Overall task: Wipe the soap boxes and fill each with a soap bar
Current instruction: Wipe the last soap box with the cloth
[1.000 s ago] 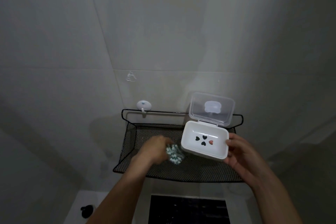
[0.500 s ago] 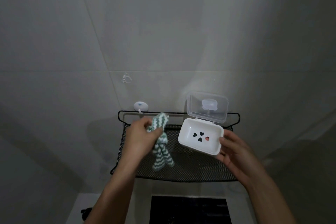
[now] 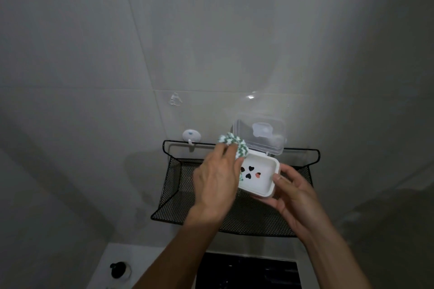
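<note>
A white soap box (image 3: 261,179) with heart-shaped holes in its floor is held above the black mesh shelf (image 3: 178,197). Its clear lid (image 3: 260,135) stands open toward the wall. My right hand (image 3: 293,197) grips the box at its right side and from beneath. My left hand (image 3: 217,179) holds a green-and-white striped cloth (image 3: 234,142) against the box's left rim. Part of the cloth is hidden under my fingers. No soap bar is in view.
The shelf hangs on a grey tiled wall from a white hook (image 3: 191,136). Below it lie a dark rectangular surface (image 3: 249,270) and a small black-capped bottle (image 3: 120,270) at the lower left.
My left hand lifted the cloth off the shelf and carried it right to the box's left rim. The right hand kept hold of the box.
</note>
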A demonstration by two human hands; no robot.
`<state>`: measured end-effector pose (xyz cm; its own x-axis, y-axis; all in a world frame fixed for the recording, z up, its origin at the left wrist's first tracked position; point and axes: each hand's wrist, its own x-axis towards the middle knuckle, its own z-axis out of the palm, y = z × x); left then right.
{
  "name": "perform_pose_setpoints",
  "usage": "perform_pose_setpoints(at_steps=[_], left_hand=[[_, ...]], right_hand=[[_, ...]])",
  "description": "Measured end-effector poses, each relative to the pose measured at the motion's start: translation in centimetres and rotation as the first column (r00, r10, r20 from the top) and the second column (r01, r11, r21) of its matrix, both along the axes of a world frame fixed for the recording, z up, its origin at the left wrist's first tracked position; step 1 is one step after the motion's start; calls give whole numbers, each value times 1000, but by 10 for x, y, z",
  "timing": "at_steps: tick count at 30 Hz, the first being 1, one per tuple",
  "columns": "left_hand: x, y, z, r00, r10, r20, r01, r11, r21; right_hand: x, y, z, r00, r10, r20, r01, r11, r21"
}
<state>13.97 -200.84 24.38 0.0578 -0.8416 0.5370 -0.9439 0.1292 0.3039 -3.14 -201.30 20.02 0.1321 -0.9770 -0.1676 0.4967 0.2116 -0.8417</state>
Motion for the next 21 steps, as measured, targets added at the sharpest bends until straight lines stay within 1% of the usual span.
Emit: perform_pose_setpoints(at_steps=[4, 9, 11, 14, 16, 18, 21], left_hand=[[2, -5, 2, 1000, -17, 0, 17, 999, 34], [4, -9, 5, 996, -83, 18, 81, 993, 92], [2, -8, 3, 996, -84, 42, 79, 991, 108], [-5, -5, -1, 993, -48, 109, 32, 990, 140], [-8, -5, -4, 997, -30, 74, 20, 991, 131], [-10, -6, -4, 1000, -26, 1, 26, 990, 138], [-12, -8, -2, 988, -86, -131, 101, 988, 113]], right_hand=[[-1, -1, -3, 1000, 4, 13, -4, 1000, 1], [-3, -2, -5, 1000, -2, 19, 2, 1000, -19], [-3, -2, -6, 1000, 1, 21, 0, 1000, -17], [-3, -1, -5, 1000, 13, 4, -13, 1000, -26], [-1, 0, -5, 1000, 22, 3, -22, 1000, -19], [0, -1, -4, 999, 33, 10, -33, 999, -14], [-2, -3, 0, 999, 48, 18, -48, 999, -14]])
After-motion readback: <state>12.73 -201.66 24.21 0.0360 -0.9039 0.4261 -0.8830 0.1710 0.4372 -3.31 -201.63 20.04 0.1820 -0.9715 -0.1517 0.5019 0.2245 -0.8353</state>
